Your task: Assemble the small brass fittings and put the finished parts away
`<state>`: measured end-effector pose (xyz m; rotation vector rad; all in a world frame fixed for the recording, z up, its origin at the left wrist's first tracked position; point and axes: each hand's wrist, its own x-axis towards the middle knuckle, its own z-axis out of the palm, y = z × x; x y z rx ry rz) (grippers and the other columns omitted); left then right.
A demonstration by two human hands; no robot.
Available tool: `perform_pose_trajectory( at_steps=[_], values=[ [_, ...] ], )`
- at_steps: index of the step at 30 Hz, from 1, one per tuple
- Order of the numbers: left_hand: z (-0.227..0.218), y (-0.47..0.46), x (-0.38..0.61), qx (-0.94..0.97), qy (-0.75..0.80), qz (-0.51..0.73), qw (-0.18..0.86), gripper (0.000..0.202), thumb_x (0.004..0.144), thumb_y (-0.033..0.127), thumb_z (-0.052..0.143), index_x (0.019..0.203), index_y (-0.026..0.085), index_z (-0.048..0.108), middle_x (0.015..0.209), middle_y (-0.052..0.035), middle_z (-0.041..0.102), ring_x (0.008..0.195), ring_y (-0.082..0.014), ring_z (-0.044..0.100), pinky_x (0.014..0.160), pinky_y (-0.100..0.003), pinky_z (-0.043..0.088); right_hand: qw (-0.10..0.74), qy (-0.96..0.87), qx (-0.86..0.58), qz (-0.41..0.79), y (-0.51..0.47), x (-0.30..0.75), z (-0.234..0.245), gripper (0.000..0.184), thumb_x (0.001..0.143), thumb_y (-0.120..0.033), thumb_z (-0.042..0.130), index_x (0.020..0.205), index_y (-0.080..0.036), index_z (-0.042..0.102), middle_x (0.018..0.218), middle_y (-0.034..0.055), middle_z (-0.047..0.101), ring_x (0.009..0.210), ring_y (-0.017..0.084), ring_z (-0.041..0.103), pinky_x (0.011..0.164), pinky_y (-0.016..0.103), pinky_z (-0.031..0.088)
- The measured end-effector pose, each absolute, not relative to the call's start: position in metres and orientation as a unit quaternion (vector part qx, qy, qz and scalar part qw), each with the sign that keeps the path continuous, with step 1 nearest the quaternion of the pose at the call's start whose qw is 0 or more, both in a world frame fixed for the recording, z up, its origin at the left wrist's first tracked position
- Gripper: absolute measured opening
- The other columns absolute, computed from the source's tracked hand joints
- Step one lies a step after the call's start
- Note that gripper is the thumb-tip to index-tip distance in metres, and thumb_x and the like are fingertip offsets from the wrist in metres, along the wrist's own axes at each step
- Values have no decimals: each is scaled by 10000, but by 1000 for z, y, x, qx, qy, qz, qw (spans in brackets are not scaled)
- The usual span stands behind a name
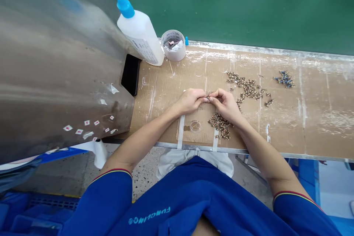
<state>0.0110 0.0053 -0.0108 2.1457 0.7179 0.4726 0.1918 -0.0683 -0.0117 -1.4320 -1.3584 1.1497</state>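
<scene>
1. Both hands meet over the middle of the bench (318, 118), a little back from its front edge. The left hand (190, 100) and the right hand (225, 104) each pinch the same small part (208, 97) between their fingertips. It is too small to make out in detail.
2. A near pile (220, 123) of brass-coloured pieces lies by the front edge, just under the right wrist.
3. A far pile (247, 86), bigger and more scattered, lies beyond the right hand toward the back edge.
4. A small bluish group (284, 78) lies well apart, toward the back right.
5. A clear dish (195, 126) sits at the front edge below the hands. What it holds cannot be told.
6. A bottle (141, 31) and a tape roll (173, 45) stand at the back left corner, untouched.
7. Judging by the lay of things, one piece is in hand and many lie loose. The work looks far from done, and which pile is finished cannot be told.
</scene>
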Motion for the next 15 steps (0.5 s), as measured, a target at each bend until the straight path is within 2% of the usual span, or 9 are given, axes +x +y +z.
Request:
perform_pose_trajectory(
  at_steps=[4,7,10,12,15],
  values=[
    [-1,5,8,828,294,181,442,162,922,251,612,789,163,638,697,1,609,649,-128,538,661,-251,404,424,-527,-565,472,-65,198,-4,244,835,-451,730,832,-225,635,807,44,724,774,195,677,750,364,574],
    [3,6,3,794,306,190,490,188,959,272,529,854,159,637,704,4,617,584,-105,543,617,-230,423,459,-524,-599,396,-59,225,8,167,848,-384,697,840,-223,653,811,37,721,755,178,660,752,351,559],
    [7,11,0,789,313,200,489,279,967,282,446,740,170,562,625,9,574,534,-97,529,575,-217,413,499,-489,-674,241,-54,275,17,102,831,-313,678,824,-214,655,804,32,697,734,168,624,750,343,535],
    [14,12,1,796,316,217,468,341,955,348,452,657,189,494,555,20,522,498,-98,483,536,-220,385,509,-430,-731,148,-52,309,19,39,800,-238,646,789,-203,633,780,27,667,728,169,602,780,354,528],
    [38,1,-2,784,344,299,422,481,945,498,468,568,211,383,489,29,439,453,-95,398,482,-234,332,502,-341,-789,94,-51,346,17,36,770,-175,599,753,-204,584,742,10,620,738,178,585,859,390,529]
  ],
)
